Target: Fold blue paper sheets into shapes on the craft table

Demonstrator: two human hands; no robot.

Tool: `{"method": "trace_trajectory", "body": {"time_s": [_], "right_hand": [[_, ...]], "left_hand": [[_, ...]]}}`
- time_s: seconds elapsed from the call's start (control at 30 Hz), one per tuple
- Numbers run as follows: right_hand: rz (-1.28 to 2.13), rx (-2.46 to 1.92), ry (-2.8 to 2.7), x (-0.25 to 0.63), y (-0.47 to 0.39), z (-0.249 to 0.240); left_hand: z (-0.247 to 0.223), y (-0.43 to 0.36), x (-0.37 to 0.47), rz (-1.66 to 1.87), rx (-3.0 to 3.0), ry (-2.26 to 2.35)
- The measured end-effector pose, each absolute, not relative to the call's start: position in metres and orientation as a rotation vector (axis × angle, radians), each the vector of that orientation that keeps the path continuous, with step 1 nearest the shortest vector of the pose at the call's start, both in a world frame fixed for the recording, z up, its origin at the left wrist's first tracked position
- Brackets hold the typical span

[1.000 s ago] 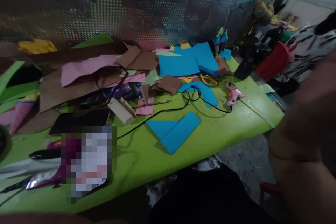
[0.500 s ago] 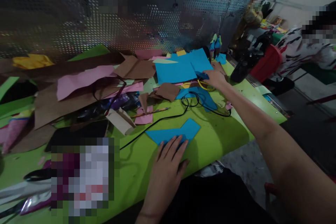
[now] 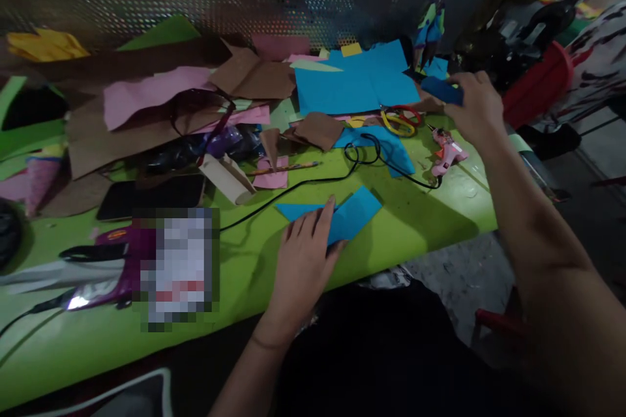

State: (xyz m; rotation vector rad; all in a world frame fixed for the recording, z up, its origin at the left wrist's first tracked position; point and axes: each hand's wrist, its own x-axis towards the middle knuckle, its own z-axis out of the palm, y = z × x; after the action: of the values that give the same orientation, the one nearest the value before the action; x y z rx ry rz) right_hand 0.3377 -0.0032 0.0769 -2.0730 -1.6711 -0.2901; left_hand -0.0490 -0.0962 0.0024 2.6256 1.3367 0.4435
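Resting on the folded blue paper (image 3: 357, 212) in the head view, the left hand (image 3: 307, 244) lies open, its fingers across the sheet's near middle. The right hand (image 3: 478, 107), over the far right end of the table (image 3: 244, 280) near the pink glue gun (image 3: 448, 155), has its fingers closed on one end of a dark-blue object (image 3: 443, 89) — perhaps a stapler, though I cannot be sure. As for progress, the paper looks already creased; no staple or glue shows on its uncovered part, and how much work remains cannot be told. It is plain bright blue, pointed at the left, with a broad, straight-cut end at the right — lying low near the table's front edge.
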Motion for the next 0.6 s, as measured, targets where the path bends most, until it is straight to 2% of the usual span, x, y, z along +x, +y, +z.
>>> {"method": "trace_trajectory", "body": {"time_s": [0.1, 0.23, 0.3, 0.4, 0.6], "right_hand": [[-0.04, -1.824, -1.673, 0.333, -0.051, 0.084], [0.629, -1.672, -1.546, 0.312, -0.11, 0.078], [0.855, -1.635, -1.508, 0.301, -0.13, 0.07], [0.966, -1.626, -1.545, 0.291, -0.146, 0.055], [0.911, -1.631, -1.685, 0.284, -0.153, 0.034]], "left_hand": [[0.002, -0.094, -0.047, 0.438, 2.611, 1.305], [-0.001, -0.093, -0.049, 0.492, 2.496, 1.218], [-0.001, -0.094, -0.049, 0.497, 2.461, 1.255], [0.0, -0.094, -0.046, 0.434, 2.418, 1.329], [0.004, -0.095, -0.04, 0.367, 2.302, 1.269]]}}
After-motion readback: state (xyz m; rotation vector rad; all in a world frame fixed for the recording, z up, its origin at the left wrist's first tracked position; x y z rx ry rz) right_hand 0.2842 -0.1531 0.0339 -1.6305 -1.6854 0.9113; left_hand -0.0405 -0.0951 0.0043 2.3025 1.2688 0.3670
